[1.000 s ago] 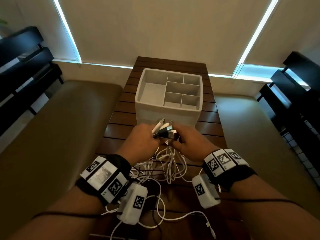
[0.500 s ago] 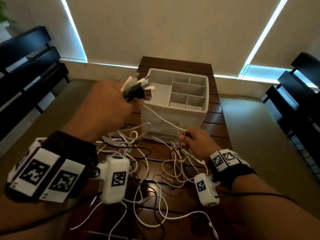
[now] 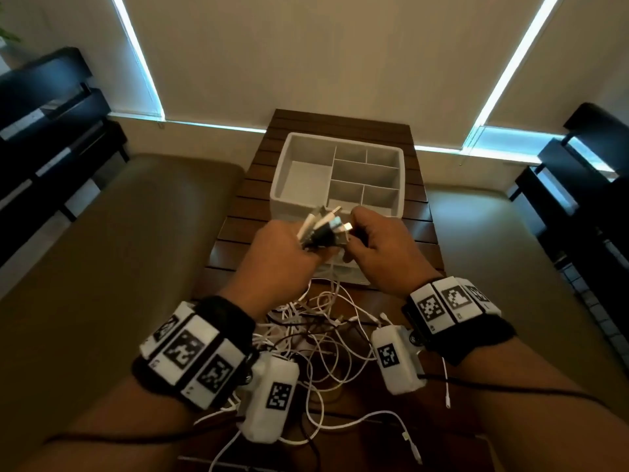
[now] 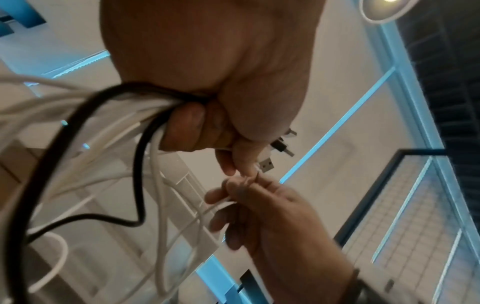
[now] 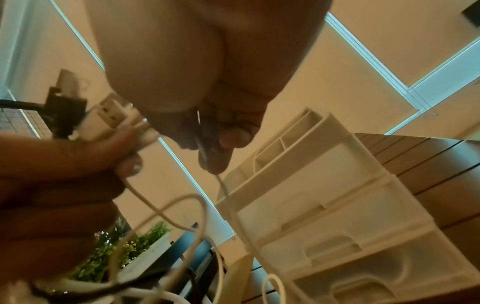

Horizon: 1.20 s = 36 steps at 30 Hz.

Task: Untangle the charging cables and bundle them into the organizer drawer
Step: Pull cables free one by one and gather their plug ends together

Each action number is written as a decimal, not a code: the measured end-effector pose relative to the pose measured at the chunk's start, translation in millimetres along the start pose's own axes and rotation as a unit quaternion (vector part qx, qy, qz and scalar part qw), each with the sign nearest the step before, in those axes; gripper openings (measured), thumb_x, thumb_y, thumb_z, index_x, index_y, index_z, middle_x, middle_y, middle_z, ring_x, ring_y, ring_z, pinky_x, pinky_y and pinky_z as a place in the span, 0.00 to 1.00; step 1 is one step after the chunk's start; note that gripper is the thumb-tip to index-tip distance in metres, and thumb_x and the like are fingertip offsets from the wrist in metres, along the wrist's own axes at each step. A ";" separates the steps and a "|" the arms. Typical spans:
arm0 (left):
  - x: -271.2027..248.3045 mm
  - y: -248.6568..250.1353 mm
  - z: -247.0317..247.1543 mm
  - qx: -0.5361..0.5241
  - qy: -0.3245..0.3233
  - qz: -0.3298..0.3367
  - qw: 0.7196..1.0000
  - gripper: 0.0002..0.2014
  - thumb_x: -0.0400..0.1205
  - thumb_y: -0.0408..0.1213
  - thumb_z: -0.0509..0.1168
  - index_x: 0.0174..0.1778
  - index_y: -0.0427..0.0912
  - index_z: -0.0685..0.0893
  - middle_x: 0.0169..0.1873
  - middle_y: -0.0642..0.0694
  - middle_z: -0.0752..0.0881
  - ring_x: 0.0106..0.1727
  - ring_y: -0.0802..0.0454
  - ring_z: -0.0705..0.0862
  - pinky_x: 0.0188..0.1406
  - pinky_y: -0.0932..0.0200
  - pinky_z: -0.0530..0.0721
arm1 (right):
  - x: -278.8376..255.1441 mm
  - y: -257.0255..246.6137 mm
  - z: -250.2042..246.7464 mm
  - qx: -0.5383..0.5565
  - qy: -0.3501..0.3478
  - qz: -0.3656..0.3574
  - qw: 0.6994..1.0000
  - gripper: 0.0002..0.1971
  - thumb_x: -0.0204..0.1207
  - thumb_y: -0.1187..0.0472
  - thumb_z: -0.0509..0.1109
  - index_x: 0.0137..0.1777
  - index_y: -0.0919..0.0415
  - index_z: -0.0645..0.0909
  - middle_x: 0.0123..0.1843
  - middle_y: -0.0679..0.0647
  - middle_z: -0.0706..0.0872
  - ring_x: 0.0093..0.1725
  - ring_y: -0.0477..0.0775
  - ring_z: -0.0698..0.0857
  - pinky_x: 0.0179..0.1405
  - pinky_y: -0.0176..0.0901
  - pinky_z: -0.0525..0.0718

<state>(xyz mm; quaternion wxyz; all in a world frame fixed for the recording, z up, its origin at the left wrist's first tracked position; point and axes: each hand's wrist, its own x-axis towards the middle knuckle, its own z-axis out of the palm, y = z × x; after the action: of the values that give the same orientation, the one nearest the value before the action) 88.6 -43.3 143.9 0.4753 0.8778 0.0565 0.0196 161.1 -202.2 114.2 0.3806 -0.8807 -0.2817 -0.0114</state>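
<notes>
My left hand (image 3: 289, 253) grips a bunch of white and black cable plugs (image 3: 323, 226), their ends sticking up just in front of the organizer. In the left wrist view the cords (image 4: 145, 127) run out of that fist (image 4: 207, 127). My right hand (image 3: 371, 247) meets the bunch from the right, fingers curled, and pinches a thin white cable (image 5: 228, 197) that hangs down from its fingertips (image 5: 215, 162). The white organizer (image 3: 340, 178) has an open divided top tray and drawers (image 5: 324, 222) below. A tangle of white and dark cables (image 3: 326, 338) lies on the table.
The slatted wooden table (image 3: 238, 229) is narrow, with padded benches (image 3: 119, 250) on both sides. Dark slatted furniture (image 3: 44, 131) stands at far left and far right. A plant in a white planter (image 5: 135, 246) shows in the right wrist view. Blinds cover the windows behind.
My left hand, raised up and to the left with the plugs half a second ago, has come back down to the centre. My right hand rose from the table cables to meet it.
</notes>
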 end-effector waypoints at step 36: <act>-9.0 -41.9 -52.4 -0.160 -0.206 -0.178 0.949 0.07 0.75 0.36 0.70 0.32 0.39 0.83 0.19 0.47 0.69 0.17 0.55 0.62 0.14 0.66 0.61 | -72.8 100.0 56.9 -0.141 -0.222 0.251 0.931 0.06 0.76 0.60 0.71 0.51 0.58 0.85 0.51 0.52 0.87 0.52 0.52 0.85 0.50 0.42 0.82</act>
<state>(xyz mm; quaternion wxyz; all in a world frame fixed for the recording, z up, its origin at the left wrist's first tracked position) 71.6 22.0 137.6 0.6069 0.7505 0.1090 -0.2375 139.3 -254.3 -9.6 0.1706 -0.9473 -0.1239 0.2410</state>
